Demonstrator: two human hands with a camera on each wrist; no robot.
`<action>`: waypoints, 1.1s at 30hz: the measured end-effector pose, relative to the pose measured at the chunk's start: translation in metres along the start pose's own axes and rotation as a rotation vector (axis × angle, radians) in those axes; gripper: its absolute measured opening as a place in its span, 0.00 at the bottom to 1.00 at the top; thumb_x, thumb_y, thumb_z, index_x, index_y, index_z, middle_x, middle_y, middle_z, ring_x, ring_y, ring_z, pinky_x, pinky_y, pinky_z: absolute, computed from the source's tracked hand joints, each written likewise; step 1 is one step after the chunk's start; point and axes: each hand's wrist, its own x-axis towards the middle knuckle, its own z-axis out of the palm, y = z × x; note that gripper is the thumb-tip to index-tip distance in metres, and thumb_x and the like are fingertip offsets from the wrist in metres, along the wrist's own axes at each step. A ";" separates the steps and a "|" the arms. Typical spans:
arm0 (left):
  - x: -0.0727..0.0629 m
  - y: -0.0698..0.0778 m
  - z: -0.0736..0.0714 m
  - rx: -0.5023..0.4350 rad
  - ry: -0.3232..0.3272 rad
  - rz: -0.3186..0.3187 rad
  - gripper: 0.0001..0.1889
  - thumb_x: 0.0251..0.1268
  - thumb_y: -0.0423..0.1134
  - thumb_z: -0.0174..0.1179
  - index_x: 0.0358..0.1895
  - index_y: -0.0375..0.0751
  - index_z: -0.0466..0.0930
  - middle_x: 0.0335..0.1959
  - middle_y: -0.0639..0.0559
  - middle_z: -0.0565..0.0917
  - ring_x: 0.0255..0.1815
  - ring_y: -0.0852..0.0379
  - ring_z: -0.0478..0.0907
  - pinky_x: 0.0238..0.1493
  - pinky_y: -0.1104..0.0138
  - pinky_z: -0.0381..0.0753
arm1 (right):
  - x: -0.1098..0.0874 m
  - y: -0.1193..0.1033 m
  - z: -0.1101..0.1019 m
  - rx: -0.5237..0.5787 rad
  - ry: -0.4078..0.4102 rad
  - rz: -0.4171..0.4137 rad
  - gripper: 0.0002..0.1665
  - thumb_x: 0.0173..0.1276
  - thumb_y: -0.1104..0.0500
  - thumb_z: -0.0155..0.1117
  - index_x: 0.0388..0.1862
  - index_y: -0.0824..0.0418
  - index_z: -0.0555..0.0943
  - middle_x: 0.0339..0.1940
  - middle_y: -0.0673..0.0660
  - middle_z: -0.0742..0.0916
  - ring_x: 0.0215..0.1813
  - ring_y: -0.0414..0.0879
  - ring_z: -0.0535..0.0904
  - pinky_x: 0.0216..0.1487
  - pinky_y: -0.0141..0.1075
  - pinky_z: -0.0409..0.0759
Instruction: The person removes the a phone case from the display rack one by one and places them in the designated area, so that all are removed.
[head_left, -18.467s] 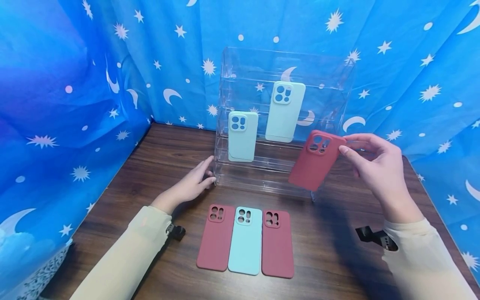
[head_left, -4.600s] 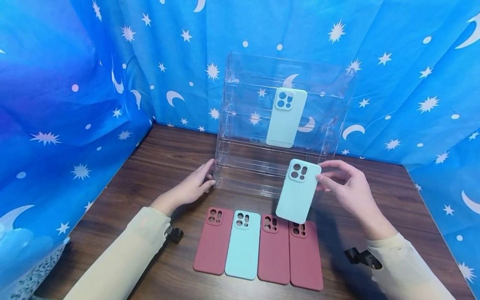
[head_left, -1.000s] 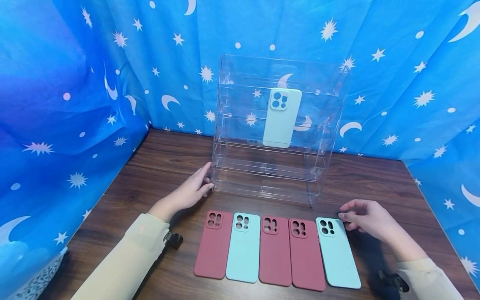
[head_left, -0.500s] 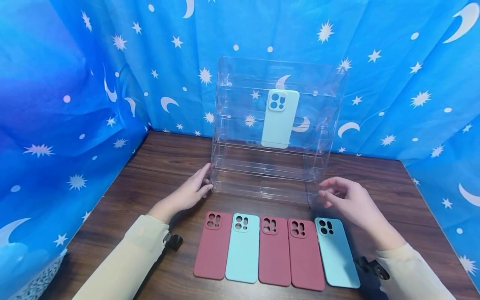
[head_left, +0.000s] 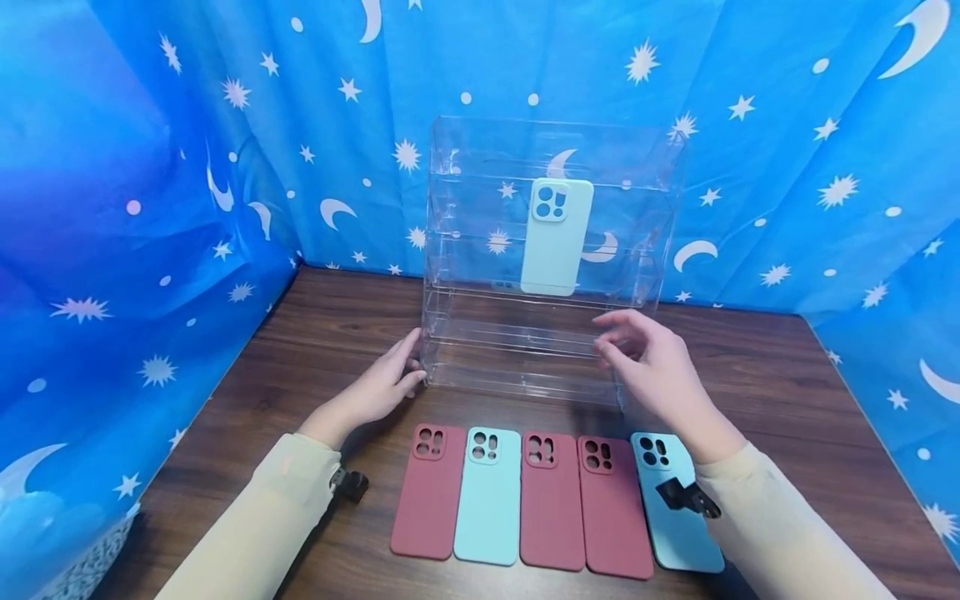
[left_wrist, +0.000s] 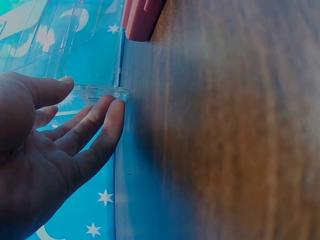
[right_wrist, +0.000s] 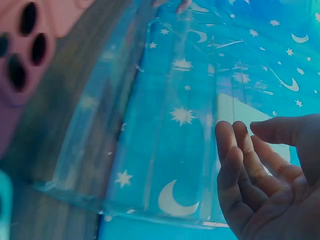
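Observation:
A clear tiered display stand (head_left: pixel 517 381) stands at the back of the table. One mint phone case (head_left: pixel 557 254) leans upright on its upper tiers. My left hand (head_left: pixel 377 385) rests at the stand's lower left side; its fingertips touch the clear edge in the left wrist view. In front of the stand's lower right part, my right hand (head_left: pixel 651 360) is raised with loosely bent fingers and nothing between them. Across the front lie a red case (head_left: pixel 427 508), a mint case (head_left: pixel 487 508), two more red cases and, at the right end, another mint case (head_left: pixel 678 533), partly hidden by the wrist strap.
A blue curtain (head_left: pixel 360 50) with white stars and moons hangs behind and at the sides. Dark wood tabletop (head_left: pixel 757 375) shows around the stand. Each sleeve carries a small black wrist camera mount.
Seconds ago, cases came off the stand and joined the front row. Over the last second, my right hand left the rightmost mint case and moved up and left to the stand. My left hand stayed.

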 end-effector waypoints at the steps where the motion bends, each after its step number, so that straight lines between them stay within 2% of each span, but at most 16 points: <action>1: 0.000 0.000 0.000 0.001 0.000 -0.005 0.40 0.82 0.35 0.52 0.85 0.40 0.38 0.68 0.33 0.71 0.47 0.51 0.84 0.47 0.66 0.88 | 0.005 -0.002 0.000 0.012 0.007 -0.004 0.14 0.77 0.56 0.64 0.59 0.52 0.82 0.40 0.55 0.92 0.34 0.46 0.88 0.30 0.33 0.82; 3: -0.001 -0.001 0.001 0.003 0.000 -0.010 0.40 0.82 0.35 0.52 0.85 0.39 0.38 0.65 0.34 0.73 0.45 0.51 0.84 0.46 0.66 0.88 | 0.014 -0.006 0.001 0.034 0.030 -0.015 0.14 0.77 0.55 0.64 0.58 0.53 0.83 0.42 0.56 0.92 0.35 0.48 0.89 0.30 0.32 0.84; 6: -0.002 0.000 0.000 0.007 0.001 -0.011 0.40 0.82 0.35 0.52 0.85 0.39 0.38 0.63 0.34 0.74 0.44 0.52 0.84 0.46 0.66 0.88 | 0.027 -0.010 0.002 0.034 0.110 -0.051 0.13 0.77 0.55 0.64 0.57 0.53 0.85 0.46 0.55 0.91 0.36 0.48 0.88 0.32 0.28 0.83; 10: -0.001 0.000 0.000 0.024 0.000 -0.004 0.40 0.82 0.36 0.52 0.85 0.38 0.38 0.65 0.34 0.73 0.44 0.52 0.84 0.45 0.67 0.88 | 0.041 -0.013 0.005 0.020 0.238 -0.096 0.14 0.76 0.57 0.65 0.58 0.53 0.85 0.51 0.52 0.91 0.44 0.45 0.87 0.38 0.22 0.79; 14: -0.001 -0.001 0.001 0.029 -0.010 -0.006 0.40 0.82 0.36 0.51 0.85 0.39 0.37 0.66 0.34 0.72 0.41 0.55 0.83 0.44 0.68 0.87 | 0.053 -0.017 0.005 0.045 0.316 -0.121 0.15 0.76 0.58 0.65 0.58 0.54 0.85 0.56 0.50 0.90 0.50 0.43 0.86 0.44 0.18 0.78; 18: 0.000 -0.002 0.002 0.010 -0.014 -0.007 0.40 0.82 0.36 0.52 0.85 0.39 0.37 0.65 0.34 0.72 0.38 0.57 0.82 0.43 0.68 0.87 | 0.065 -0.022 0.001 0.074 0.334 -0.111 0.15 0.76 0.57 0.65 0.58 0.54 0.85 0.58 0.50 0.89 0.52 0.43 0.86 0.47 0.21 0.81; 22: -0.001 0.000 0.002 0.011 -0.010 -0.001 0.40 0.82 0.36 0.52 0.85 0.39 0.36 0.67 0.33 0.71 0.37 0.57 0.82 0.43 0.68 0.86 | 0.076 -0.027 -0.003 0.126 0.325 -0.068 0.16 0.76 0.56 0.64 0.60 0.54 0.84 0.58 0.51 0.88 0.53 0.45 0.86 0.55 0.35 0.86; 26: 0.000 0.001 0.001 0.015 -0.013 -0.001 0.40 0.82 0.37 0.52 0.85 0.40 0.36 0.71 0.33 0.69 0.37 0.57 0.83 0.43 0.67 0.86 | 0.087 -0.033 -0.008 0.149 0.329 -0.051 0.17 0.76 0.55 0.64 0.61 0.53 0.83 0.58 0.52 0.88 0.55 0.46 0.86 0.61 0.46 0.86; 33: 0.000 0.002 0.000 0.017 -0.011 -0.002 0.40 0.82 0.36 0.51 0.85 0.38 0.36 0.72 0.33 0.68 0.38 0.56 0.83 0.43 0.67 0.86 | 0.108 -0.045 -0.015 0.152 0.341 -0.028 0.20 0.76 0.54 0.63 0.65 0.51 0.81 0.60 0.53 0.87 0.58 0.48 0.86 0.64 0.45 0.84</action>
